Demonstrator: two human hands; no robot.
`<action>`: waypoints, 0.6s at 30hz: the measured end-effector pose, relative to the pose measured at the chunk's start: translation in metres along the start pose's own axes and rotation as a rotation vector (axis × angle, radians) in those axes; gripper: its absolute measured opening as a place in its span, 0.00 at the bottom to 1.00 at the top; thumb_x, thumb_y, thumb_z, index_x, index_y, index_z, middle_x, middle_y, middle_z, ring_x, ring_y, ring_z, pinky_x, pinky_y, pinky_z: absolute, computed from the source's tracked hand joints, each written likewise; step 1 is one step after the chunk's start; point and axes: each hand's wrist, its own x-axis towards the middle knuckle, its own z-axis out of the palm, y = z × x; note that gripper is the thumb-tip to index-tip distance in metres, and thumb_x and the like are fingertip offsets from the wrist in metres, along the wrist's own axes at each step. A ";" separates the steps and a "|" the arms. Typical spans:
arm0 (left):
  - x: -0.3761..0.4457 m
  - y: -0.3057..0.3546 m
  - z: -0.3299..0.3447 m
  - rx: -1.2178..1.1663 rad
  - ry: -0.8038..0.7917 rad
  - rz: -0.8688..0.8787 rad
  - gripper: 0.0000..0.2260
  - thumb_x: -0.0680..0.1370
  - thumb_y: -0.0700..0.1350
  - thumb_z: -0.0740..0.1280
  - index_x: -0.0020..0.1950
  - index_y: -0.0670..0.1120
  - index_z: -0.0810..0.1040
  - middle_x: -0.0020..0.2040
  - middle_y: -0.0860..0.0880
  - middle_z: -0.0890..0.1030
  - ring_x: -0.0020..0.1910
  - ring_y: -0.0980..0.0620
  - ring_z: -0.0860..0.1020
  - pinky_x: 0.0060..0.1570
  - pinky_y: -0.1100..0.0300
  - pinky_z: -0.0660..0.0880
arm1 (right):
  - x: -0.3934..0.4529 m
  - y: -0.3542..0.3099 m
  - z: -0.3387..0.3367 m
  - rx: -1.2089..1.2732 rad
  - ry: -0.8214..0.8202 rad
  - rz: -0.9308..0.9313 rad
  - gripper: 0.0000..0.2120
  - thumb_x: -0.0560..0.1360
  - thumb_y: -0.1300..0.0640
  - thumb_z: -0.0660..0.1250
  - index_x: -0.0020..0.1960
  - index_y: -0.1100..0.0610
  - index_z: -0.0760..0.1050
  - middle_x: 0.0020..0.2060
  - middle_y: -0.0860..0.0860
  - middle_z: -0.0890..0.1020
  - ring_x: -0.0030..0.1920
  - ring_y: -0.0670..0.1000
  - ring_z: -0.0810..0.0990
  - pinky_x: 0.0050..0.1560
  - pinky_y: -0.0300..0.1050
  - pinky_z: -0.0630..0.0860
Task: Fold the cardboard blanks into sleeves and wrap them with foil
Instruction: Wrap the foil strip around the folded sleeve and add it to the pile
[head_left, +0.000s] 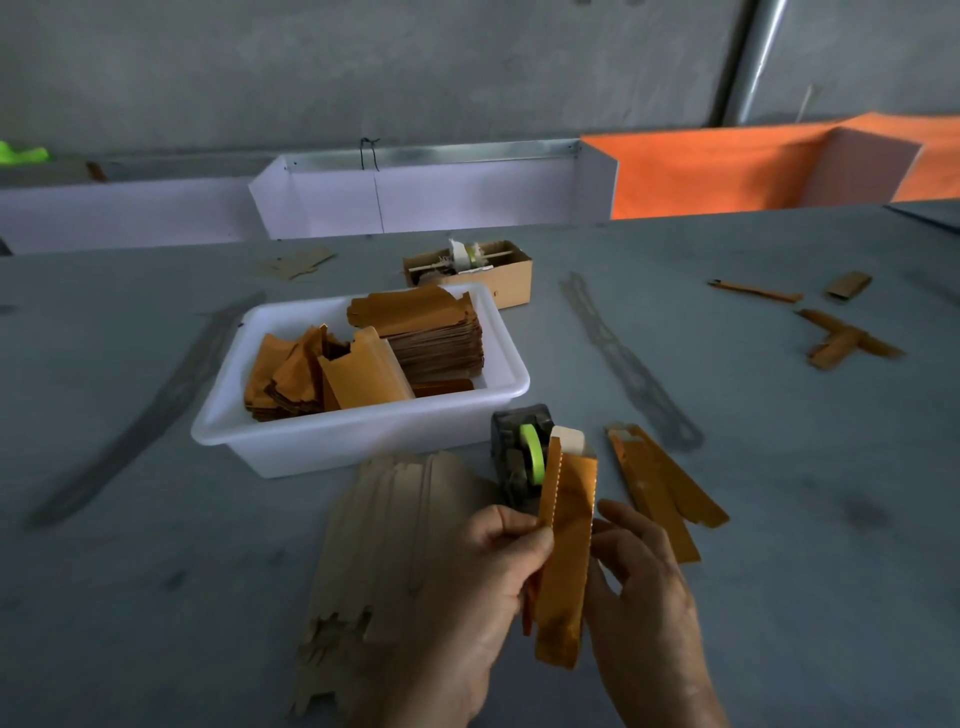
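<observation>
While held upright near the tabletop's (156, 597) front edge, foil-wrapped sleeve (566, 561), left hand (467, 597) fingers pinching its left edge, right hand (644, 587) fingers curled against its right edge.

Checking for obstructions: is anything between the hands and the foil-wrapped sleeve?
Nothing visible. Both the left hand and right hand already touch the foil-wrapped sleeve, held above the table, in front of the tape dispenser.
</observation>
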 end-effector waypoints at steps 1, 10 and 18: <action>0.000 0.000 0.000 0.011 -0.002 0.006 0.04 0.78 0.43 0.66 0.44 0.44 0.78 0.24 0.57 0.75 0.21 0.63 0.72 0.23 0.71 0.66 | -0.001 0.001 0.001 -0.005 0.011 -0.008 0.03 0.72 0.58 0.71 0.39 0.52 0.78 0.63 0.43 0.71 0.60 0.44 0.74 0.53 0.33 0.70; 0.000 0.006 0.002 0.091 0.023 0.009 0.04 0.78 0.44 0.67 0.43 0.48 0.78 0.29 0.57 0.79 0.27 0.61 0.77 0.28 0.66 0.72 | 0.005 -0.002 -0.002 -0.166 0.054 -0.166 0.04 0.71 0.62 0.71 0.37 0.60 0.78 0.51 0.49 0.77 0.45 0.47 0.78 0.43 0.35 0.74; -0.003 0.017 0.002 0.020 0.036 -0.049 0.05 0.75 0.40 0.69 0.39 0.46 0.78 0.24 0.55 0.75 0.18 0.62 0.68 0.19 0.71 0.62 | 0.008 0.001 -0.040 0.331 0.055 0.148 0.08 0.73 0.65 0.68 0.37 0.54 0.78 0.34 0.50 0.82 0.40 0.49 0.81 0.43 0.44 0.78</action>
